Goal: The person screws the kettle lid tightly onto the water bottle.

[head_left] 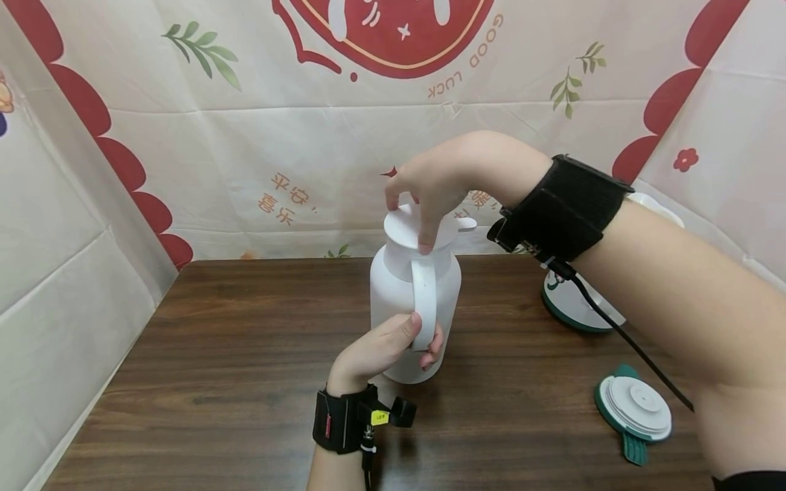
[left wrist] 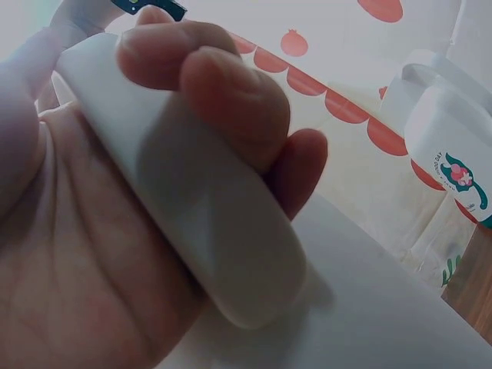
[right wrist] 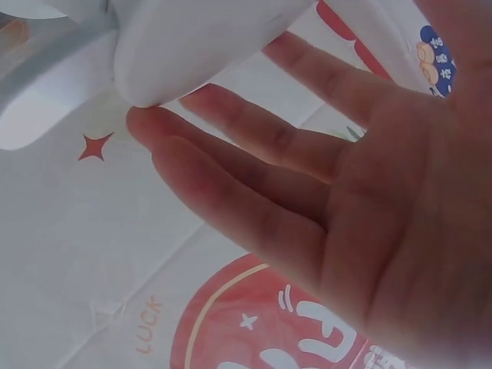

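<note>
A white jug (head_left: 383, 293) with a spout stands upright on the wooden table. My left hand (head_left: 377, 351) grips its handle (left wrist: 223, 254), with the fingers curled round it in the left wrist view. Over the top, my right hand (head_left: 445, 170) reaches down and holds the white lid (head_left: 402, 230) by its rim, thumb on the near side and fingers on the far side. Seen in the right wrist view, fingertips (right wrist: 146, 123) touch the edge of the lid. Whether the lid is seated or loose, I cannot tell.
To the right, partly behind my right forearm, stands a white container (head_left: 568, 303) with a green base. Nearer lies a round white-and-green lid (head_left: 635, 409) with tabs. A printed cloth (head_left: 245, 150) hangs behind the table (head_left: 233, 382). A black cable (head_left: 638, 358) runs from my right wrist.
</note>
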The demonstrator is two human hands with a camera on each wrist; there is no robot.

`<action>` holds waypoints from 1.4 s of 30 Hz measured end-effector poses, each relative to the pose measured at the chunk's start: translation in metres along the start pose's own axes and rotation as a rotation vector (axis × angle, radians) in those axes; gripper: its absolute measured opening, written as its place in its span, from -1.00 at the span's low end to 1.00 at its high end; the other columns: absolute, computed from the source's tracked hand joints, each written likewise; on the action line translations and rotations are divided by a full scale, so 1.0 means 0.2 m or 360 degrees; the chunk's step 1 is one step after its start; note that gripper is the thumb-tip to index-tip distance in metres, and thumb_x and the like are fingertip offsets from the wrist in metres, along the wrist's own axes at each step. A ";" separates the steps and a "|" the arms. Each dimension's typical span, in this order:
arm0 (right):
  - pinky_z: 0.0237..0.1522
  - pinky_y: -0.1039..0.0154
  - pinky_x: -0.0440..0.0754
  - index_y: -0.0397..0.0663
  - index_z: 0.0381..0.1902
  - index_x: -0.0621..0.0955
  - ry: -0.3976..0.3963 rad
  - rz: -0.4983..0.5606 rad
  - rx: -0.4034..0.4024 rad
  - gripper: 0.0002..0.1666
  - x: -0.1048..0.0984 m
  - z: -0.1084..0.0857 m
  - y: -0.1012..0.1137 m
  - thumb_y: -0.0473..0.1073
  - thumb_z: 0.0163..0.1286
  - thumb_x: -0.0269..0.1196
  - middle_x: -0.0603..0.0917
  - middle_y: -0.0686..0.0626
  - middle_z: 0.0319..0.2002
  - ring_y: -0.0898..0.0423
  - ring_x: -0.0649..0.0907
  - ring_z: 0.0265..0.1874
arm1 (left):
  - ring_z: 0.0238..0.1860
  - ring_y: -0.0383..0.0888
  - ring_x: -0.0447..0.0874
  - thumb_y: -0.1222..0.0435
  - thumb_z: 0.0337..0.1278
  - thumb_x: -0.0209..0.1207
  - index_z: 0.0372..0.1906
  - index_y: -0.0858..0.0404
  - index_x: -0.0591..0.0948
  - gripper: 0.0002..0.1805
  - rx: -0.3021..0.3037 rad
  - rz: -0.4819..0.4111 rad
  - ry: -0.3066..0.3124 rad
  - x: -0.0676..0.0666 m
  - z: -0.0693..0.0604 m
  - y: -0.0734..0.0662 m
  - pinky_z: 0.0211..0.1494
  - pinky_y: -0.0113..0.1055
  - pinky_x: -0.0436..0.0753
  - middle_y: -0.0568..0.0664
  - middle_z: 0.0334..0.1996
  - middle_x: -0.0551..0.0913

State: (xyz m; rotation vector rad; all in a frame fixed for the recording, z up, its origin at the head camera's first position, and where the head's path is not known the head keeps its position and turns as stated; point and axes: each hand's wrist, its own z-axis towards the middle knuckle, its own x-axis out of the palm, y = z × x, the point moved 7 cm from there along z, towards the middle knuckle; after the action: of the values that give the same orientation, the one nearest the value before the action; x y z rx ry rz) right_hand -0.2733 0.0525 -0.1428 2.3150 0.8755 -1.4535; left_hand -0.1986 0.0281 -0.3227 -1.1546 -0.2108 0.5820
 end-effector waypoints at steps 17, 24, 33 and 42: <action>-0.30 0.23 0.55 -0.06 0.10 0.47 -0.0006 0.0159 0.0184 -0.24 0.00 0.03 -0.03 0.19 0.05 0.45 0.43 -0.05 -0.01 0.05 0.59 -0.40 | -0.48 -0.09 0.38 -0.30 0.28 -0.37 -0.40 0.38 0.43 -0.21 -0.0001 -0.0008 0.0000 0.00 0.00 0.00 -0.25 -0.29 0.44 0.14 -0.59 0.36; -0.39 0.21 0.61 -0.14 -0.09 0.52 -0.0019 0.0217 0.0195 -0.37 0.00 0.03 -0.03 0.19 0.07 0.41 0.51 -0.07 -0.14 0.02 0.62 -0.47 | -0.49 0.06 0.37 -0.31 0.26 -0.37 -0.41 0.37 0.42 -0.20 -0.0006 -0.0002 -0.0006 0.00 0.00 0.00 -0.25 -0.29 0.44 0.22 -0.59 0.34; -0.41 0.18 0.61 -0.14 -0.19 0.52 -0.0058 0.0225 0.0260 -0.37 0.00 0.03 -0.04 0.27 0.07 0.36 0.52 -0.07 -0.17 -0.03 0.67 -0.56 | -0.50 0.04 0.37 -0.31 0.28 -0.38 -0.43 0.33 0.42 -0.23 0.0016 0.0019 0.0013 0.00 0.01 -0.01 -0.27 -0.30 0.43 0.32 -0.60 0.30; -0.50 0.15 0.60 -0.07 -0.14 0.51 -0.0040 0.0124 0.0325 -0.31 0.01 0.00 -0.06 0.39 0.10 0.30 0.55 -0.06 -0.17 -0.01 0.65 -0.53 | -0.50 -0.02 0.38 -0.31 0.28 -0.39 -0.43 0.34 0.41 -0.22 0.0004 0.0009 0.0033 0.00 0.01 -0.02 -0.26 -0.31 0.43 0.23 -0.60 0.33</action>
State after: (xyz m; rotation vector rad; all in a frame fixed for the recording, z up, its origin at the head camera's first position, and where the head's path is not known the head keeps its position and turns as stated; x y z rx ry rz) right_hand -0.2792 0.0621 -0.1433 2.4387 0.6486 -1.6019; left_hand -0.1978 0.0292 -0.3187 -1.1584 -0.1889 0.5748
